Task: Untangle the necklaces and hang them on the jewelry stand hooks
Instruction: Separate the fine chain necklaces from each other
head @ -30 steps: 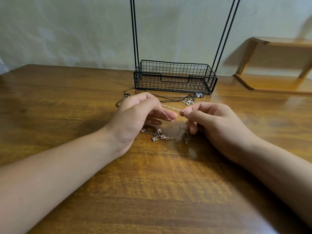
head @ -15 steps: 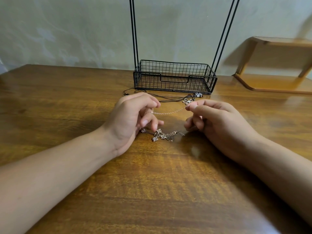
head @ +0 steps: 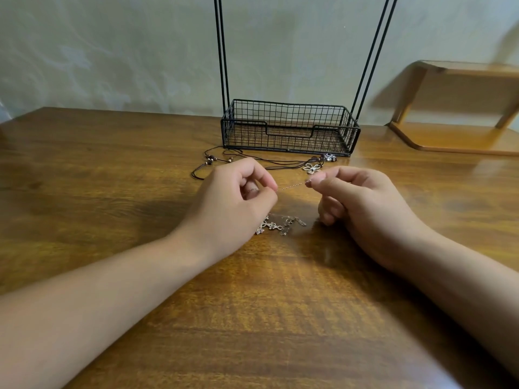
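My left hand (head: 233, 203) and right hand (head: 362, 203) are hovering just above the wooden bench (head: 112, 169), mid-frame. Both are pinching one thin silver chain (head: 292, 186): left thumb and forefinger curled round one end, right thumb and forefinger round the other. The short stretch between them is running nearly taut, tilting slightly up toward the right. The other fingers of both hands are curling inward.

The rest of that chain, with its ornate pendant pieces (head: 271, 225), is lying bunched on the bench below and between my hands, partly hidden behind the left one.

Above my hands in the frame, a dark cord necklace (head: 252, 160) is lying loose on the bench, beads at its left end, a flower-shaped pendant (head: 312, 167) and a small dark charm (head: 329, 157) at its right.

The black wire jewelry stand (head: 289, 127) is sitting just behind the cord, centre-top, basket at its base, uprights running out of the frame; hooks out of sight.

A wooden shelf (head: 460, 108) is sitting at upper right.
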